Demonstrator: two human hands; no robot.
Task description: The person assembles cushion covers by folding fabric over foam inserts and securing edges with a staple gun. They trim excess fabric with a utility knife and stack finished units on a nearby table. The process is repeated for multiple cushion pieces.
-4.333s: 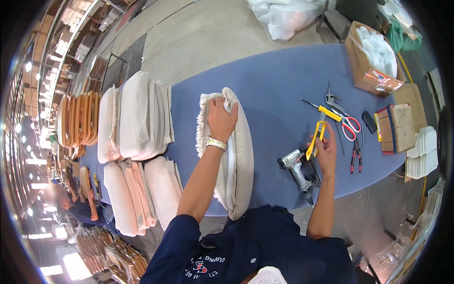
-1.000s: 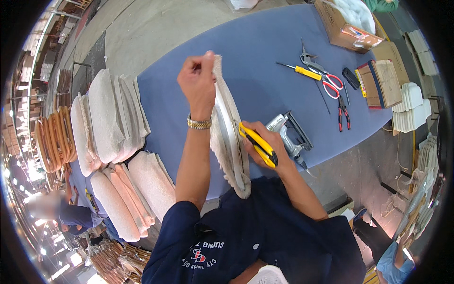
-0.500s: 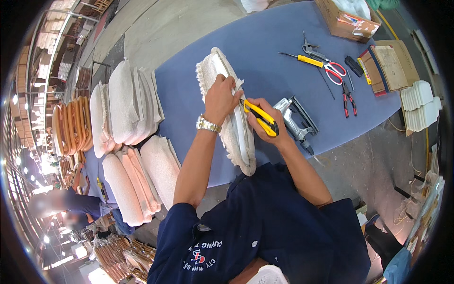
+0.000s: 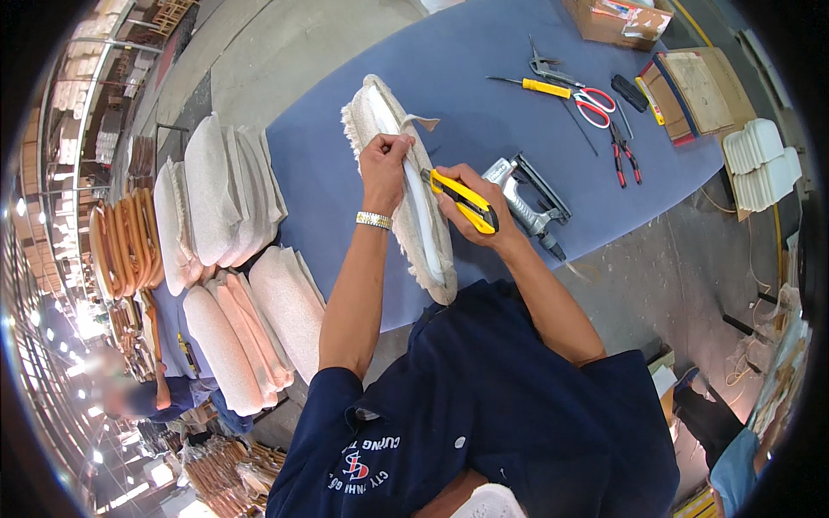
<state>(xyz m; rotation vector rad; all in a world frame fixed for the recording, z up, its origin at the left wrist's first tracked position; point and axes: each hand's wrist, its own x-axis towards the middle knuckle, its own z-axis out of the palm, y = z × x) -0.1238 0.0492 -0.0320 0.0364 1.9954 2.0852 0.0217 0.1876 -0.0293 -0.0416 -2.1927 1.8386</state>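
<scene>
In front of me a long, narrow padded cushion [image 4: 438, 259] stands on edge, covered in beige fabric with frayed edges and a white strip along its middle. My left hand [image 4: 386, 168] is closed in a pinch at the cushion's upper half; the fingertips hide exactly what part they grip. A yellow and black utility knife [image 4: 466, 205] is held in my right hand [image 4: 484, 211], its tip against the cushion's right side just below my left hand. Beyond my left fingers, a loose fabric strip [image 4: 421, 122] sticks out to the right.
Right of the cushion lies a staple gun [image 4: 528, 198] on the blue table [image 4: 328, 155]. Farther off are scissors [image 4: 594, 105], red-handled pliers [image 4: 623, 160], a yellow-handled screwdriver [image 4: 544, 87] and cardboard boxes [image 4: 617, 22]. Padded panels [image 4: 220, 190] are stacked at left; another person [image 4: 164, 397] is at lower left.
My left hand has gone from lying over the cushion to a tighter pinch. The fabric strip now stands out farther from the cushion's right side. The whole view has shifted slightly.
</scene>
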